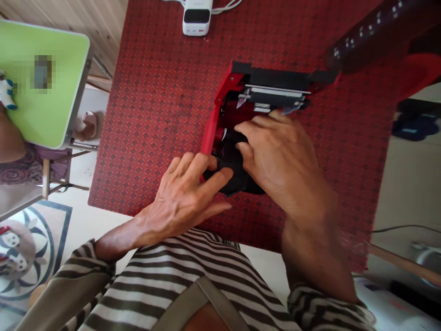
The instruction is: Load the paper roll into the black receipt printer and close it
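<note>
A red and black device (pixel 211 133) lies on the table in front of me with its hinged part standing up at the back. Across that raised part runs a bar-like black and silver mechanism (pixel 275 96). My left hand (pixel 188 188) rests at the device's near left corner, fingers outstretched and touching the black part (pixel 234 161) at the front. Reaching into the device from the right, my right hand (pixel 280 156) has its fingers bent over the inside. Its thumb and index finger lie close to the black part; what the fingertips grip is hidden.
A red patterned cloth covers the table (pixel 155 115). At the back lies a white power bank (pixel 197 18) with cables. A dark shiny cylinder (pixel 372 34) leans in at the back right. On the left, a person's arm (pixel 10 133) is beside a green folding table (pixel 51 110).
</note>
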`<state>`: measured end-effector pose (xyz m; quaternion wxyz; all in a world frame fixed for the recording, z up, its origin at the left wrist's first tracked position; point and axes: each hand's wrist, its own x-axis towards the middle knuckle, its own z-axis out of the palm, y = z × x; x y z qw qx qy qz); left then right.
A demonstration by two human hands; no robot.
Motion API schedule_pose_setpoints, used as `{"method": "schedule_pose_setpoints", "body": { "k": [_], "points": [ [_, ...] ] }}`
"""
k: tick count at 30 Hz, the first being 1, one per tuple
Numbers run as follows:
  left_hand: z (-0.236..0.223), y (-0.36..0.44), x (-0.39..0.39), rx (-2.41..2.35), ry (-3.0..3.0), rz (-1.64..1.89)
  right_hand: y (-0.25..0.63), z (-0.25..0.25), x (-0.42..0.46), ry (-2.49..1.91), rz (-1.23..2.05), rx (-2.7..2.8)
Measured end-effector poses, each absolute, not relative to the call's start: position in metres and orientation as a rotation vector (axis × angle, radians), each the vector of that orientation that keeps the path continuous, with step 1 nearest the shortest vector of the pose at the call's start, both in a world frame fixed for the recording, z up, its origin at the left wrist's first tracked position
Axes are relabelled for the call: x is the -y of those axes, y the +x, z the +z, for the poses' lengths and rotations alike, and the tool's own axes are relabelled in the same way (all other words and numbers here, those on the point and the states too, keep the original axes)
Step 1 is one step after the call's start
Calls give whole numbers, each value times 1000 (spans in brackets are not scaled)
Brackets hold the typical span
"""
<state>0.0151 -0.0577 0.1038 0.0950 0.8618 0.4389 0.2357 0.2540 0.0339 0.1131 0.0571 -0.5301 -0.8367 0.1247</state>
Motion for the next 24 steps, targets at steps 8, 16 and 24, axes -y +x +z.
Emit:
{"method": "schedule_pose_setpoints", "body": {
  "k": [8,16,24],
  "points": [
    [101,16,49,-1277,2623,770,251,98,-48,-1489,362,2523],
    [103,18,45,-1267,2599,772,254,90,-52,-1496,373,2529],
    [101,21,43,-1226,2631,793,252,86,-51,-1514,341,2509]
  ]
}}
